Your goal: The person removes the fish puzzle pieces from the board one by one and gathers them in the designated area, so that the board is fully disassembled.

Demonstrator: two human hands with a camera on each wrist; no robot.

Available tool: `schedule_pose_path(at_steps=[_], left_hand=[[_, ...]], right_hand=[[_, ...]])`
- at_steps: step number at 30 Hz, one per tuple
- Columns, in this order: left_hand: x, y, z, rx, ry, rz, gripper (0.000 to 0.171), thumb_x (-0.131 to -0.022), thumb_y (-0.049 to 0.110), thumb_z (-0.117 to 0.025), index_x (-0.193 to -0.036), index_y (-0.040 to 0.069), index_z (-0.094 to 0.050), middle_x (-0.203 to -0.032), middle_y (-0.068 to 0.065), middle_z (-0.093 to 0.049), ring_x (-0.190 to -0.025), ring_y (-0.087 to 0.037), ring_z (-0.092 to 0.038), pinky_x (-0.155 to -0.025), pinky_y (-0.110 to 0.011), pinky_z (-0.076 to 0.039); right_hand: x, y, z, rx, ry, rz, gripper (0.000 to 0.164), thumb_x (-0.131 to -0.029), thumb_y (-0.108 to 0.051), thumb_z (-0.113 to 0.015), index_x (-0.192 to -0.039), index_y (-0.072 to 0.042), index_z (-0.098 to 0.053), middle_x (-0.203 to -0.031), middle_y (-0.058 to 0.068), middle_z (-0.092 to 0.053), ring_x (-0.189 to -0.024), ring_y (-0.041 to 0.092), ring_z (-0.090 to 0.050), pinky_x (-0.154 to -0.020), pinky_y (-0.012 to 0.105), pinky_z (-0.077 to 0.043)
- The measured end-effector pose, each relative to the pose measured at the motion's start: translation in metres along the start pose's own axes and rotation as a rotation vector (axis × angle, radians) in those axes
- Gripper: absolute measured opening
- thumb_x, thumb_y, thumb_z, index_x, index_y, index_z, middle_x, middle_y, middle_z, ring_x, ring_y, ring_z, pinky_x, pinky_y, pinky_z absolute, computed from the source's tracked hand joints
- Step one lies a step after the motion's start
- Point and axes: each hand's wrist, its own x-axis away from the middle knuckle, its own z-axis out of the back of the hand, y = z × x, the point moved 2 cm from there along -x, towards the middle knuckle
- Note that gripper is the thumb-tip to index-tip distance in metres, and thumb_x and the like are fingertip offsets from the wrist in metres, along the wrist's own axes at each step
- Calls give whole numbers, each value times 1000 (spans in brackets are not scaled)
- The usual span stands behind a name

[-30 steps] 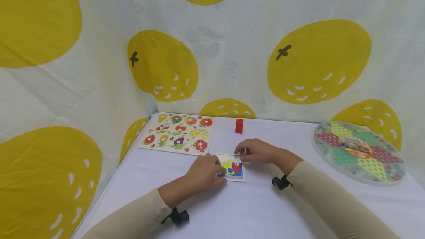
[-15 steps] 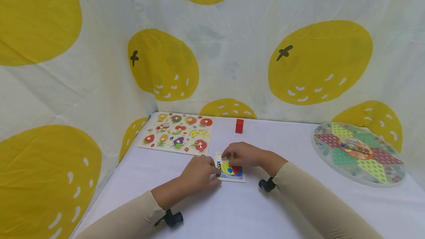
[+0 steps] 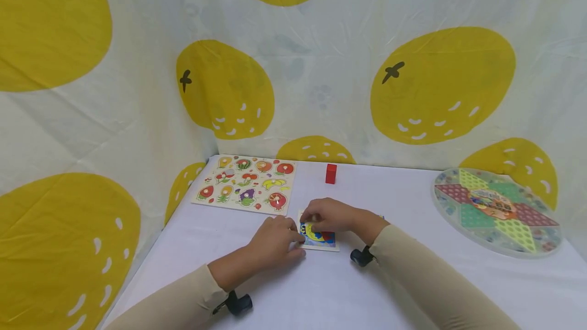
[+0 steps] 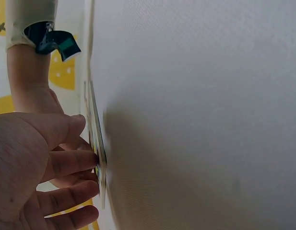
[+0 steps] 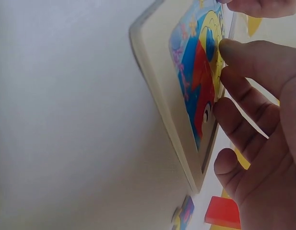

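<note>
A small jigsaw board [image 3: 337, 248] with a pale frame and a blue, yellow and red cartoon fish picture lies flat before me. At its left edge is my left hand [image 3: 273, 241], fingers spread. In the left wrist view, the index fingertip [image 4: 94, 159] reaches the board's edge [image 4: 102, 158]. Above the picture's upper part rests my right hand [image 3: 332, 215]. Its thumb [image 5: 234, 48] and fingertips touch the yellow and red area of the picture [image 5: 205, 72] in the right wrist view. A bare pale strip of the tray shows there beside the red part.
A loose blue puzzle piece [image 5: 187, 212] lies right of the board, mostly behind my right wrist in the head view. A red block [image 3: 330, 173] stands beyond. A fruit peg puzzle [image 3: 213, 205] lies back left, and a round Chinese checkers board [image 3: 492, 211] at right.
My right hand has moved left from the board's upper right corner onto the picture. My left hand has drawn back slightly left, uncovering more of the picture's left side.
</note>
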Motion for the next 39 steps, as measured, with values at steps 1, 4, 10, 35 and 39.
schedule_pose_path(at_steps=[1, 4, 10, 35, 39], left_hand=[[0, 0, -1, -2, -1, 0, 34, -92, 52, -81, -120, 32, -84, -110, 8, -69, -105, -12, -57, -89, -36, -48], [-1, 0, -2, -12, -2, 4, 35, -92, 53, -81, -121, 33, -84, -111, 8, -69, -105, -12, -57, -89, -35, -48], [-2, 0, -4, -27, -1, -8, 35, -93, 53, -81, -121, 33, -84, -110, 8, -69, -103, -12, -57, -88, -34, -47], [-2, 1, -2, -27, -15, 0, 35, -92, 52, -82, -119, 31, -85, -109, 8, -69, -104, -13, -59, -89, -35, -48], [-2, 3, 1, -18, -20, 3, 35, -91, 51, -83, -119, 31, -85, -108, 8, -69, -103, -12, -58, -87, -35, -47]], right_hand=[[-1, 0, 0, 2, 2, 4, 31, -96, -20, -82, -126, -27, -79, -107, -18, -66, -97, 8, -60, -89, 28, -54], [-2, 2, -1, 3, 2, 2, 31, -96, -19, -82, -126, -27, -79, -107, -18, -66, -97, 8, -59, -90, 28, -54], [-1, 3, -1, -22, 2, -29, 32, -96, -18, -83, -126, -27, -79, -107, -18, -66, -98, 9, -59, -90, 28, -54], [-6, -11, -6, -104, 7, -205, 29, -90, -9, -87, -112, -24, -75, -107, -9, -69, -104, 14, -63, -99, 39, -57], [-5, -11, -6, -115, 13, -208, 30, -89, -9, -87, -110, -25, -73, -105, -10, -68, -103, 15, -63, -97, 38, -58]])
